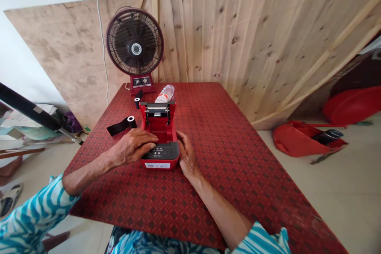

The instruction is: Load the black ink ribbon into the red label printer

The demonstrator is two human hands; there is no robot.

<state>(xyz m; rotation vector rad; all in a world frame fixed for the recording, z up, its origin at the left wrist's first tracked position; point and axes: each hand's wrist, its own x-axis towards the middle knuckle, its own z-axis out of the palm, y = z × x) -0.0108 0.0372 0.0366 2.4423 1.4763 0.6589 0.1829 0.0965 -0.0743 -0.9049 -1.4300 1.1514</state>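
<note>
A small red printer (159,164) stands on the table with its lid (157,110) raised, its bay exposed and a dark button panel at the front. My left hand (135,145) lies over the printer's left side, fingers stretched out across the bay and the panel. Whatever is under those fingers is hidden. Against the right wall of the printer, my right hand (187,154) is curved, steadying it. Left of the printer is a black roll (131,122) with a white core and a loose black strip. A second black roll (137,102) stands farther back.
The table (226,147) has a red patterned cover. Behind the printer a clear plastic bottle (165,93) lies tilted. A dark red fan (136,49) stands at the back left, near a wooden panel wall (214,24). On the floor at right is a red bag (293,139).
</note>
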